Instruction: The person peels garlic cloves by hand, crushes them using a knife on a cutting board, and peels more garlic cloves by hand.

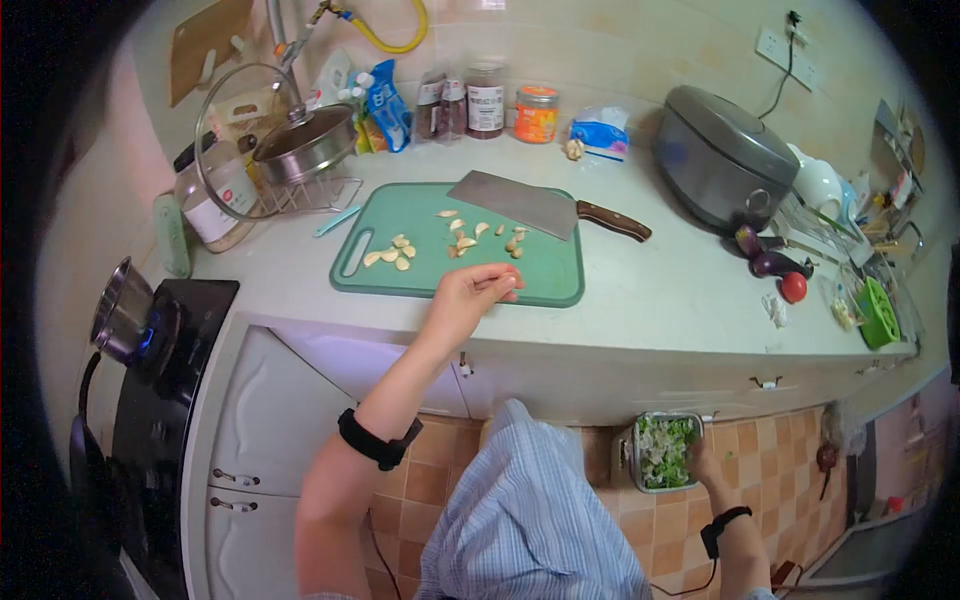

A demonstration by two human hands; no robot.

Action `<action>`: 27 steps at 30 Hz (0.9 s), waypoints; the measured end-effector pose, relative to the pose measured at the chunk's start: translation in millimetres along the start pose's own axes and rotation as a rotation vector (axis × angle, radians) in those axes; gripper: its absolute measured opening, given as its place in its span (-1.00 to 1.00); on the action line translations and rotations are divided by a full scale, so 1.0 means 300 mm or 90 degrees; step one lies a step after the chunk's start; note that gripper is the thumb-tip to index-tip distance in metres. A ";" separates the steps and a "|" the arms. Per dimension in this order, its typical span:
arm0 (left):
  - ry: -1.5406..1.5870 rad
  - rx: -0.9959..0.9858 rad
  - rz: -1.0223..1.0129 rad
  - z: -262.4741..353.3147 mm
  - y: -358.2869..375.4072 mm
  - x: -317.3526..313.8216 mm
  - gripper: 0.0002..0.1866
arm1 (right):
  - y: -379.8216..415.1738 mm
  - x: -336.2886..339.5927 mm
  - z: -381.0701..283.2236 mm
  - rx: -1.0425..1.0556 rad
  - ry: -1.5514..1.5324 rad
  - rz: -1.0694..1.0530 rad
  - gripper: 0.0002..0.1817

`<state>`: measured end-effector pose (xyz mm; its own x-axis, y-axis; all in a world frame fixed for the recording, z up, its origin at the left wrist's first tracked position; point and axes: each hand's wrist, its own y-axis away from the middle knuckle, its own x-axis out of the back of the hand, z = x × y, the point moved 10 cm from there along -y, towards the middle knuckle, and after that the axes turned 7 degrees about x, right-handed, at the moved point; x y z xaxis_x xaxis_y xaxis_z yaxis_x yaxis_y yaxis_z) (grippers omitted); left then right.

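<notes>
My left hand (pixel 470 297) reaches over the front edge of a green cutting board (pixel 545 275), its fingertips pinched by a small piece near the board's middle front. Peeled garlic cloves (pixel 392 255) and bits lie scattered on the board. A cleaver (pixel 520 203) with a brown handle rests across the board's far right corner. My right hand (pixel 700 462) hangs low below the counter and holds a rectangular container of chopped greens (pixel 662 450) by its right edge.
A dish rack with a pan and glass lid (pixel 290 140) stands at the back left, jars (pixel 485 98) behind the board. A rice cooker (pixel 722 155) sits at the right, eggplants and a tomato (pixel 792 287) beside it. A black stove with a pot (pixel 125 310) is at the left.
</notes>
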<state>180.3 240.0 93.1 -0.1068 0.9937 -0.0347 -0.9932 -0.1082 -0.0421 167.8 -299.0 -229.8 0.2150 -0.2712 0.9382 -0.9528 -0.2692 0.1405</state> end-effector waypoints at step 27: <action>-0.026 -0.003 -0.123 -0.171 0.313 -0.780 -0.80 | 0.170 0.744 -0.834 0.208 -0.647 0.298 -0.86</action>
<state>114.4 -4.1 46.0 0.0837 0.9964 0.0153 -0.9952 0.0844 -0.0491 113.5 -142.2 65.9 0.0711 -0.9828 0.1703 -0.9161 -0.1319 -0.3786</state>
